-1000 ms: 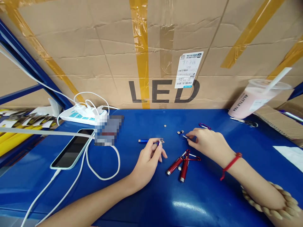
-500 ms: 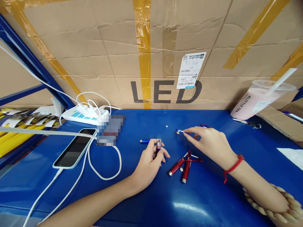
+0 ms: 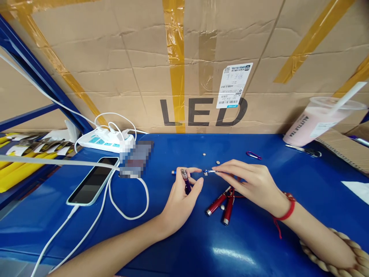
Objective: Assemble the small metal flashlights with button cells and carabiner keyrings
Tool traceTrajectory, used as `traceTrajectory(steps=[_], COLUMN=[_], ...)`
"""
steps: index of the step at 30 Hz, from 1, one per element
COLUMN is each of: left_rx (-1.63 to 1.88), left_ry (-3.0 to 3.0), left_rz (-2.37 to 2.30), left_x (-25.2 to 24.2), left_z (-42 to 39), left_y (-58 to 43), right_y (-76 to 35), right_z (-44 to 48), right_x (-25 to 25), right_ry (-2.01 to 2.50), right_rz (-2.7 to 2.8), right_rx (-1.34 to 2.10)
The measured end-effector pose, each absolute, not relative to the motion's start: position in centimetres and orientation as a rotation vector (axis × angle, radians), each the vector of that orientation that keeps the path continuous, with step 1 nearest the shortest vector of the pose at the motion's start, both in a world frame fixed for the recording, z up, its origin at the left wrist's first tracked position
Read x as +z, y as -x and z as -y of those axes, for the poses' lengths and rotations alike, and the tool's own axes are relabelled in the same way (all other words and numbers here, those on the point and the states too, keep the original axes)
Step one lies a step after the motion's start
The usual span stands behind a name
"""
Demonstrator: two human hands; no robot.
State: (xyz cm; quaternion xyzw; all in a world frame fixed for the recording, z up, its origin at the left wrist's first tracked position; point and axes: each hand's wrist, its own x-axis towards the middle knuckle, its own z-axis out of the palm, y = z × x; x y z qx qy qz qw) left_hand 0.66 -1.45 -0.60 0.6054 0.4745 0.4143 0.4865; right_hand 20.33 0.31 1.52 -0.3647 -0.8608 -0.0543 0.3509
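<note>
One purple tube (image 3: 187, 186) slants, silver end (image 3: 183, 173) up

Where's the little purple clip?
In the head view, the purple clip lies on the blue table, right of centre, just beyond the right hand and left of the pink drink.
</note>
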Motion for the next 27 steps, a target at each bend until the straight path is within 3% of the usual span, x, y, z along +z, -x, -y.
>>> traceTrajectory(steps=[4,8,14,22,27], left_rx=[1.004,0.968,0.989,1.1,1.138], left_ry=[-1.488,-1.534,-1.608,-1.627,-1.633], left_rz=[-1.117,-1.172,-1.19,-1.165,-1.161], left_x=[-0.3,-0.1,-0.3,-0.4,-0.6], left_z=[1.6,1.6,1.6,1.0,0.8], left_y=[-0.7,-0.7,-1.0,-0.8,-0.7], right_y=[-20.2,-20.9,-22.0,-24.0,-24.7], right_z=[-0.2,-1.0,-2.1,-3.1,-3.7], right_x=[1.4,0.6,0.5,0.0,-0.4], right_ry=[0.916,1.282,1.556,2.361,2.418], right_rz=[2.257,2.316,2.404,2.024,2.021], right_rx=[-0.244,-0.43,-0.258,-0.408,-0.346])
